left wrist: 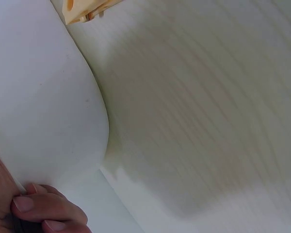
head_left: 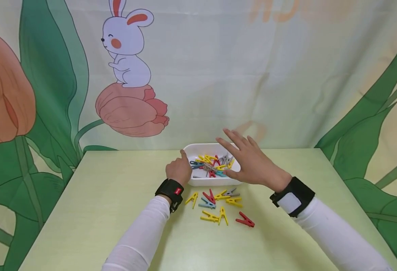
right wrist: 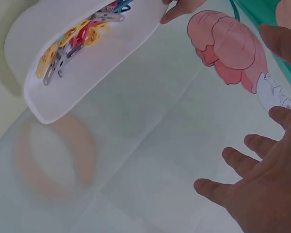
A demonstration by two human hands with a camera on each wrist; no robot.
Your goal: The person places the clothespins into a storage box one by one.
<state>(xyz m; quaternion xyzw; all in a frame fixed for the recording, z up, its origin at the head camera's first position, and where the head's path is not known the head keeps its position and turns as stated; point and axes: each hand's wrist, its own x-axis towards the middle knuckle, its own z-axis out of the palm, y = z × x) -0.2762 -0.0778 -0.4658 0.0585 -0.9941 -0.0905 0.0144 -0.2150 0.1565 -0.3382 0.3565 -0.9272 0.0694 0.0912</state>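
Observation:
A white plastic tray [head_left: 215,182] with several coloured clothespins [head_left: 215,165] in it stands at the table's back edge. My left hand [head_left: 179,170] is at the tray's left end and grips its rim, fingers curled in the left wrist view. Spread wide, the fingers of my right hand [head_left: 252,162] are straight and hold nothing; this hand overlaps the tray's right end in the head view. In front of the tray lie loose clothespins: several yellow ones [head_left: 223,216], two red ones [head_left: 245,219], a blue one [head_left: 207,203] and a grey one [head_left: 231,192].
The pale green table [head_left: 117,210] reaches out on both sides of the tray. Directly behind it hangs a printed curtain [head_left: 198,75] with a rabbit, tulips and leaves.

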